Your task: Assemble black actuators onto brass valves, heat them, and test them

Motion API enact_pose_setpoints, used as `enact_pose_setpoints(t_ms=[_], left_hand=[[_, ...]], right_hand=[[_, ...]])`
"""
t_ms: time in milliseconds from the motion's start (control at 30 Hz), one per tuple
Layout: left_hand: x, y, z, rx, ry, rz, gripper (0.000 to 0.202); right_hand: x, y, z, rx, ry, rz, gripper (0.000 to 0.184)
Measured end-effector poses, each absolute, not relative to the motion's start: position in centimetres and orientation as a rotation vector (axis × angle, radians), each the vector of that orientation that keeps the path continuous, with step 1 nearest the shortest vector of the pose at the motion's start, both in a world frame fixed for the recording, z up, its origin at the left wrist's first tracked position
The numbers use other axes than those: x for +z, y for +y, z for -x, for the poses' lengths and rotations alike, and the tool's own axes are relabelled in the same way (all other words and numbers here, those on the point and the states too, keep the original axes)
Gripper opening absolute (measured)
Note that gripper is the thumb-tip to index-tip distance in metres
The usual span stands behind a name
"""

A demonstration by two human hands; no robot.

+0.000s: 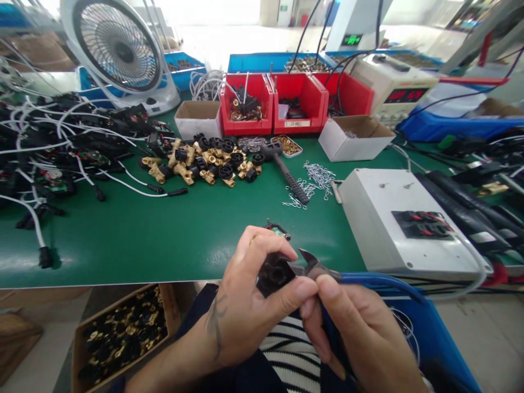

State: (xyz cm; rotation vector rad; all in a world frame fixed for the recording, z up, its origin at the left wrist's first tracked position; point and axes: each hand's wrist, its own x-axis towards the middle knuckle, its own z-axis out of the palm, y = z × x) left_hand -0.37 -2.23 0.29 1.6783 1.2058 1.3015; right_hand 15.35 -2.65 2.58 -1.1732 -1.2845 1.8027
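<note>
My left hand (249, 289) is closed round a black plastic part (273, 273) with a round hollow shape. In my right hand (360, 327) is a pair of side cutters (360, 278) with blue handles. Their metal jaws stand apart, one blade tip close against the black part and my left thumb. Whether the blade touches the part I cannot tell. Just beyond my left hand a small green circuit board (278, 229) in a black frame lies on the bench, partly hidden by my fingers.
Brass fittings with black caps (208, 158), a hammer (289, 174) and loose wire clips (317, 177) lie across the green bench (196, 229). Cabled black housings (82, 136) crowd the left. A grey box (380, 202) stands right; a carton of fittings (123, 327) sits below the edge.
</note>
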Motion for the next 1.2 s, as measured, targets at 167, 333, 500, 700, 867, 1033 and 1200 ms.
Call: enact_pose_setpoints(t_ms=[167, 333, 500, 700, 867, 1033, 1200], left_hand=[[0.3, -2.2, 0.4, 1.323, 1.228, -1.722, 0.028], [0.7, -2.3, 0.6, 1.295, 1.278, -1.778, 0.03], [0.8, -2.3, 0.8, 1.258, 1.349, -1.778, 0.025], [0.7, -2.2, 0.8, 1.211, 1.316, -1.787, 0.025], [0.8, -2.2, 0.5, 1.253, 1.276, -1.679, 0.018], [0.3, -2.2, 0.9, 1.172, 1.194, -1.39, 0.038], [0.2, -2.0, 0.7, 1.242, 1.161, -1.412, 0.03]], right_hand=[[3.0, -2.2, -15.9, 1.987, -1.281, 1.138, 0.055], [3.1, -2.1, -16.0, 2.053, -1.242, 1.148, 0.055], [2.2, -2.4, -15.1, 1.846, -1.293, 1.138, 0.061], [2.2, -1.7, -15.6, 1.986, -1.311, 1.134, 0.055], [2.2, -1.9, -15.0, 1.735, -1.41, 1.175, 0.066], [0.6, 0.5, -16.0, 1.39, -1.52, 1.397, 0.048], [-2.0, 3.5, -18.2, 0.932, -1.992, 1.821, 0.035]])
